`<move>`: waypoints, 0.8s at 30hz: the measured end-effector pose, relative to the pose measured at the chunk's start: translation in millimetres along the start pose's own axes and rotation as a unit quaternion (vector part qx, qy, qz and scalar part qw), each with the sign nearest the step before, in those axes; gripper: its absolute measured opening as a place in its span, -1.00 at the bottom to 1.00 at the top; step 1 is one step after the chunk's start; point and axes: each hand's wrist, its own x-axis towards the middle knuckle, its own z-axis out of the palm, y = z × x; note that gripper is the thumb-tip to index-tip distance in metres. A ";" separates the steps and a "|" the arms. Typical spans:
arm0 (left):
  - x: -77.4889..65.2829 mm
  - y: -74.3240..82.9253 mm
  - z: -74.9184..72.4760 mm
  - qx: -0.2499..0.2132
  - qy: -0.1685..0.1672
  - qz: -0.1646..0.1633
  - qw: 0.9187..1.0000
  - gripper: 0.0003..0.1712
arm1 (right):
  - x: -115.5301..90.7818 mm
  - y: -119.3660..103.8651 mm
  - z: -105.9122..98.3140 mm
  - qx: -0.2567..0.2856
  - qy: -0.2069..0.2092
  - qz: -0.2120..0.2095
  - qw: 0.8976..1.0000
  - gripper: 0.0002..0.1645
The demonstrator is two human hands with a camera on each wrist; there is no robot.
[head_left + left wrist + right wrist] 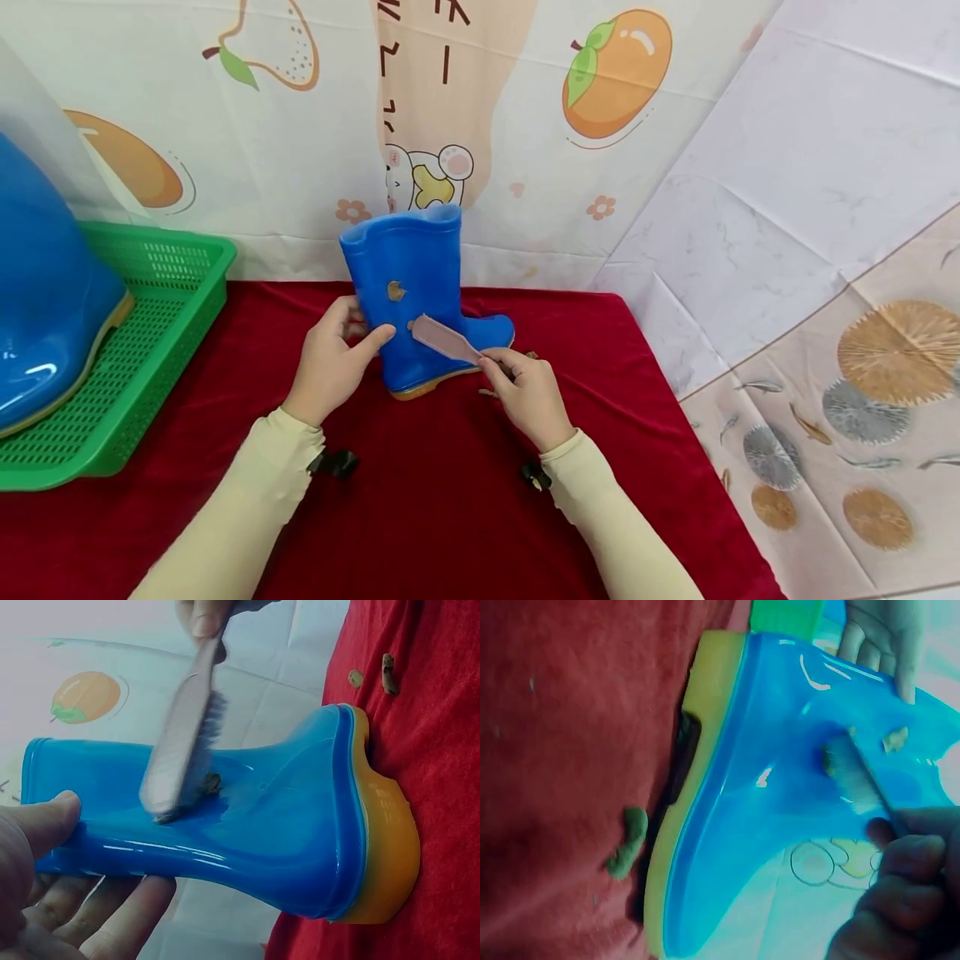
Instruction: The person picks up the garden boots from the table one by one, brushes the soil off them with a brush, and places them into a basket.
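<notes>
A blue rain boot [412, 258] with a yellow sole [386, 859] stands upright on the red cloth. My left hand [330, 367] grips its shaft from the left, thumb on the near side and fingers behind. In my right hand [531, 396] is the handle of a brush [447, 340], whose bristles [208, 731] touch the side of the boot. A brown mud patch [396, 291] sticks to the shaft above the brush. Another brown smear [212, 783] shows beside the bristles in the left wrist view.
Brown mud clumps [628, 844] lie on the red cloth [420, 500] beside the sole. At the left, a green plastic basket [213, 258] holds another blue boot [45, 317]. A white curtain [517, 225] printed with fruit hangs right behind the boot.
</notes>
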 end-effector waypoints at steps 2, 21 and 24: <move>0.6 -1.2 -0.8 -0.011 0.004 -0.004 1.000 -0.40 | 0.2 0.4 -2.8 -0.019 -0.004 0.013 1.000 -0.83; 2.4 -5.9 -3.8 -0.025 0.042 -0.014 0.999 -0.38 | 5.2 1.8 -32.3 -0.076 -0.078 0.072 0.991 -0.85; 3.3 -6.2 -2.8 -0.025 0.045 -0.016 0.999 -0.37 | 4.9 3.1 -34.4 -0.069 -0.076 0.075 0.992 -0.85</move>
